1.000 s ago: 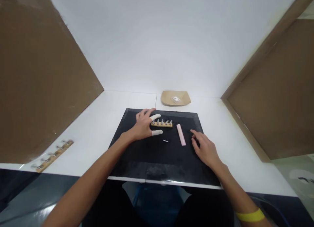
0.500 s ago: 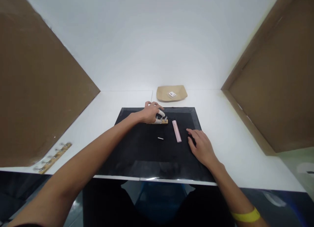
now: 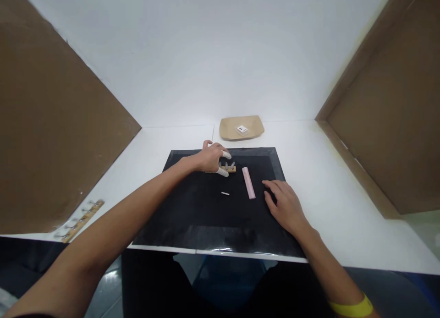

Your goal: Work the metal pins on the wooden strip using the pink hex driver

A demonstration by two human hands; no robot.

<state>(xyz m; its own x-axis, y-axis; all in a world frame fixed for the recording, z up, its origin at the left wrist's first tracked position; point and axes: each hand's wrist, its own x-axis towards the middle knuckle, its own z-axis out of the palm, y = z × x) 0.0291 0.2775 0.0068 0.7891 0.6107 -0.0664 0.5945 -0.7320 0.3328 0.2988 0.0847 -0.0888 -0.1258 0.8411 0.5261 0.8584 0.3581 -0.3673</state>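
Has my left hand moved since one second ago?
Yes; judged against the black mat, your left hand has shifted right and toward the mat's far edge.

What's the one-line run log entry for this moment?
left hand: at rack on mat, grip unclear | right hand: holding nothing, right of pink bar | white stick: on mat

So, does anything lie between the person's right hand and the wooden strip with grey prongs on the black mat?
Yes: the pink bar lies on the black mat between the right hand and the wooden strip. The left hand partly hides the strip's left portion.
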